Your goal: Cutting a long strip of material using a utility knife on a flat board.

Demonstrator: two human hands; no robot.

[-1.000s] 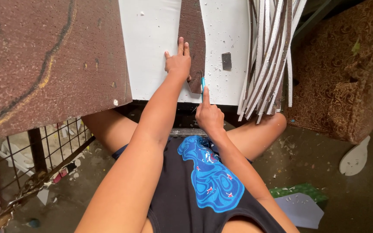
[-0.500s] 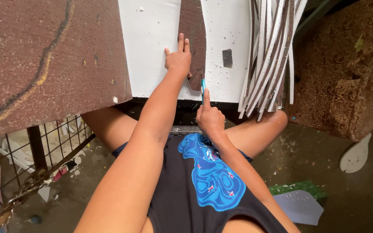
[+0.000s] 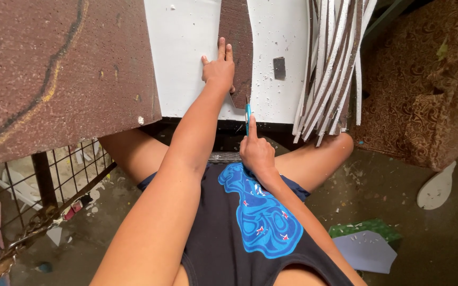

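Observation:
My left hand [image 3: 219, 69] presses flat on a narrow brown shaped template [image 3: 238, 42] lying on a white foam sheet [image 3: 184, 58]. My right hand [image 3: 255, 151] grips a blue utility knife [image 3: 248, 112], index finger stretched along it, with the blade tip at the template's lower edge near the front of the sheet. I sit with both knees spread under the work surface.
A large brown textured board [image 3: 54, 74] covers the left. A bundle of white foam strips [image 3: 329, 63] hangs over the sheet's right edge. A small dark offcut [image 3: 279, 68] lies on the sheet. A wire grid [image 3: 38, 190], patterned brown cloth [image 3: 425, 90] and floor scraps [image 3: 367, 246] surround me.
The knife in my right hand has slid a little toward me along the template's edge. My left hand stays pressed on the template.

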